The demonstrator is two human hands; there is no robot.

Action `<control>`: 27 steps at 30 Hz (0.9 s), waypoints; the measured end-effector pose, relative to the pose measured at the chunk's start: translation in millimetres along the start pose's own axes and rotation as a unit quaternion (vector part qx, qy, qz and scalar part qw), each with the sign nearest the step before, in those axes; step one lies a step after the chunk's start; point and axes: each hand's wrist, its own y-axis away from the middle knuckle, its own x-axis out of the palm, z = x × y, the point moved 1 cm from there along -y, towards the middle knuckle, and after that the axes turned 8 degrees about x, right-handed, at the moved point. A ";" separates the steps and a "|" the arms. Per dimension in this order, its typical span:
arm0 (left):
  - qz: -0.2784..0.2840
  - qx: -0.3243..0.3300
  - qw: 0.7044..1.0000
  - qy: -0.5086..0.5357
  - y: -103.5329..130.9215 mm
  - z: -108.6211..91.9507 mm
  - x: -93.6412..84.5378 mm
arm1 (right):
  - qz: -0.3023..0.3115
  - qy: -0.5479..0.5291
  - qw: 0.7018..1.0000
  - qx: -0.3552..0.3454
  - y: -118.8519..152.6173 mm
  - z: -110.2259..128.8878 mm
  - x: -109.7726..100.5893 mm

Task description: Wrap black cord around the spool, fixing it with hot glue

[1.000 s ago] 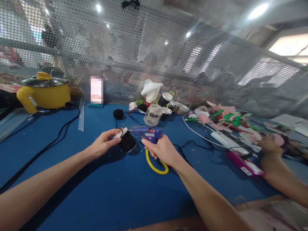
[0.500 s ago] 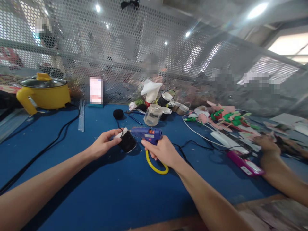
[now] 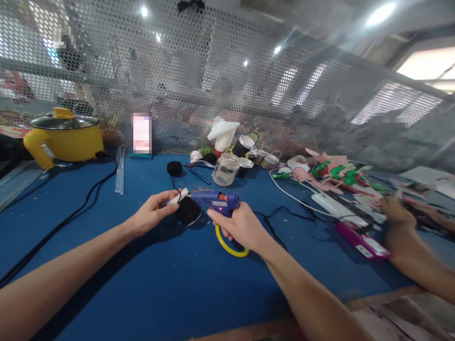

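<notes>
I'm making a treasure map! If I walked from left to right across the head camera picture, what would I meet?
Yellow pot → clear sticks → bright screen → black ball → blue glue gun → purple object.

- The left hand pinches the white rim of a small black cup, tilted above the blue table.
- The right hand grips a blue glue gun, its red light lit and its nozzle at the cup's rim; whether they touch is unclear.
- A yellow loop curves below the right hand.
- Beyond the cup lie a black ball and a clear jar.
- A yellow pot stands at far left.
- At right, another person's hand is near a purple device.
</notes>
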 end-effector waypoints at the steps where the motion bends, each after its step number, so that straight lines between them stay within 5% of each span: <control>1: 0.000 0.001 1.000 -0.001 0.1 0.0 0.0 | -0.002 0.002 1.000 0.000 0.2 0.3 0.0; 19: -0.010 -0.009 1.000 0.014 0.0 -1.2 0.4 | -0.030 0.014 0.999 -0.001 -8.0 -4.8 0.0; 27: -0.020 -0.002 1.000 -0.007 1.3 4.7 -2.4 | 0.017 -0.147 0.989 -0.003 -14.3 -8.7 -4.6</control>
